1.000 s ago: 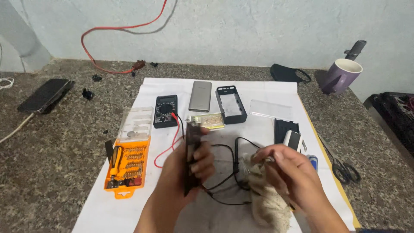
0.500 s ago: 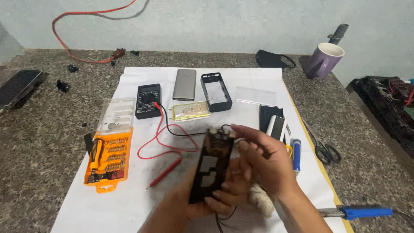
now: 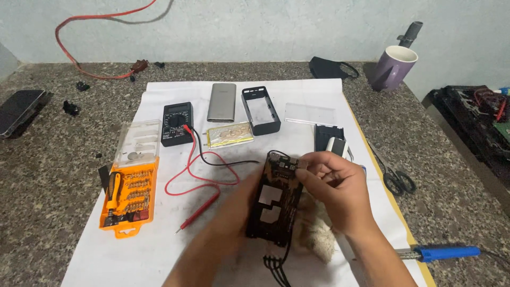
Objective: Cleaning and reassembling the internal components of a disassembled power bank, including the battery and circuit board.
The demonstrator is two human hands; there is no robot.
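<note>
- Left hand (image 3: 241,212) comes up from the near edge and grips a dark circuit board (image 3: 275,204) from beneath, fingers mostly hidden behind it; the board stands tilted up over the middle of the white paper sheet (image 3: 159,250).
- Right hand (image 3: 332,188) reaches in from the near right, thumb and fingertips pinched on the board's far right corner.
- Black wires (image 3: 276,266) hang from the board's near end.
- A pale fluffy cloth (image 3: 316,234) lies on the sheet just under the right wrist.
- Left of the board: red probe lead (image 3: 196,186) loops across the paper; a black multimeter (image 3: 176,123) sits farther back.
- Far left on the sheet: orange screwdriver bit set (image 3: 130,196), its clear lid open.
- Far centre: silver casing (image 3: 221,102), empty black frame (image 3: 260,110), flat battery pouch (image 3: 229,134) near the multimeter.
- Right of the sheet on the stone counter (image 3: 48,212): scissors (image 3: 396,180); a blue-handled tool (image 3: 443,252) near right.
- Far right: purple mug (image 3: 393,68). Far left edge: a phone (image 3: 20,109).
</note>
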